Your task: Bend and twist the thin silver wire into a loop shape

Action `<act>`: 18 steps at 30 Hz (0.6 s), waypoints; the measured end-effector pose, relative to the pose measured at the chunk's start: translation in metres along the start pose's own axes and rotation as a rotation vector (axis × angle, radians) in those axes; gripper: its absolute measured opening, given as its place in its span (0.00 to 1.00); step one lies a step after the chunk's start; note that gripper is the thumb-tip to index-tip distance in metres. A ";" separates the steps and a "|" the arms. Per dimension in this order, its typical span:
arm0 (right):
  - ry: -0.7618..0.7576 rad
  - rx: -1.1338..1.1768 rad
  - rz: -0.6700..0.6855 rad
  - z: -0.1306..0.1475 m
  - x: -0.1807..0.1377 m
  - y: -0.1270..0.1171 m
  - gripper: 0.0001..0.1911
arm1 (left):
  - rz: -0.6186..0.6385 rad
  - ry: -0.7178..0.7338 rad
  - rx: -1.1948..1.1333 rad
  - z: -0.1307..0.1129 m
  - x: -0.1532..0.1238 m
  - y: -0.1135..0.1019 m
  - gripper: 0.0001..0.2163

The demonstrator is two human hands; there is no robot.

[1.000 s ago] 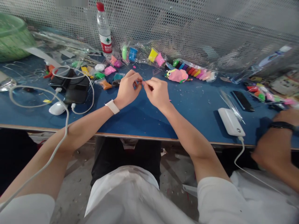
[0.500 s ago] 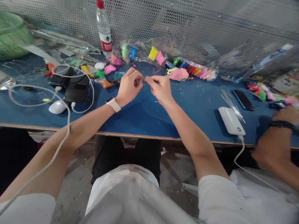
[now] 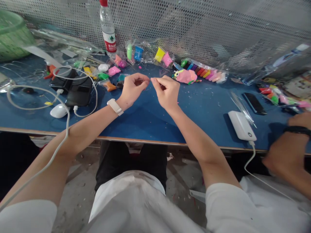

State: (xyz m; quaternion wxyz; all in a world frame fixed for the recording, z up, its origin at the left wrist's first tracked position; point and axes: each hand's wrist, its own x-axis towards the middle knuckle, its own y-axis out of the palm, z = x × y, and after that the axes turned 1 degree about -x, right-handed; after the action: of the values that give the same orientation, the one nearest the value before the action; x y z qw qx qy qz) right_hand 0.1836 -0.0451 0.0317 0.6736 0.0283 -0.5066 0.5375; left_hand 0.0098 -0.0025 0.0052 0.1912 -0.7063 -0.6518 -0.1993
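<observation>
My left hand [image 3: 133, 90], with a pale watch band on the wrist, is closed in a pinch above the blue table [image 3: 145, 124]. My right hand [image 3: 167, 92] pinches too, its fingertips almost meeting the left ones. Whatever lies between the fingertips is too small to make out. Beyond my right hand lies a pink clay figure [image 3: 186, 76] with a yellow-green end and a small eye. Near my left hand are an orange clay packet [image 3: 109, 86] and a green one [image 3: 103, 76]. A tiny pink bit [image 3: 140, 67] rests behind the hands.
A water bottle [image 3: 108, 30] stands by the mesh wall, left of bagged blue clay [image 3: 138, 53] and a row of coloured clay [image 3: 206, 72]. Black power banks [image 3: 79, 92] with a white cable lie left. At right are a white power bank [image 3: 241, 125], a phone [image 3: 254, 103] and another person's arm [image 3: 289, 152].
My left hand has turned and its fingers have straightened somewhat. My right hand has rotated slightly, and its wrist now covers the purple-pink loop seen on the table before.
</observation>
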 end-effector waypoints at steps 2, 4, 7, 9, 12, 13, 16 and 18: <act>0.011 -0.016 -0.015 0.000 -0.001 0.002 0.34 | -0.011 -0.009 -0.012 0.001 -0.001 0.000 0.03; 0.004 -0.028 -0.042 -0.001 -0.002 0.005 0.33 | -0.024 -0.013 -0.006 0.002 -0.001 -0.001 0.02; -0.024 -0.050 -0.086 -0.003 -0.003 0.009 0.31 | -0.043 -0.009 0.012 0.002 -0.001 -0.001 0.02; -0.036 -0.059 -0.094 -0.004 -0.004 0.010 0.29 | -0.052 -0.006 0.014 0.002 -0.002 0.000 0.02; -0.061 -0.071 -0.089 -0.004 -0.005 0.012 0.27 | -0.071 -0.033 -0.018 0.004 -0.002 0.003 0.04; -0.080 -0.083 -0.084 -0.004 -0.006 0.012 0.26 | -0.073 -0.054 -0.038 0.005 -0.003 0.004 0.04; -0.147 -0.149 -0.038 -0.007 -0.006 0.010 0.24 | -0.059 -0.129 -0.114 0.007 -0.004 0.006 0.05; -0.181 -0.200 0.009 -0.009 -0.006 0.007 0.21 | -0.050 -0.181 -0.168 0.007 -0.005 0.007 0.05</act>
State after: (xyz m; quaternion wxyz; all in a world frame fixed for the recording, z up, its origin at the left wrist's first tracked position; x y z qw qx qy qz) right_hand 0.1844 -0.0411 0.0198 0.6220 0.0071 -0.6165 0.4828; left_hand 0.0166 -0.0033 -0.0036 0.0666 -0.7185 -0.6648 -0.1931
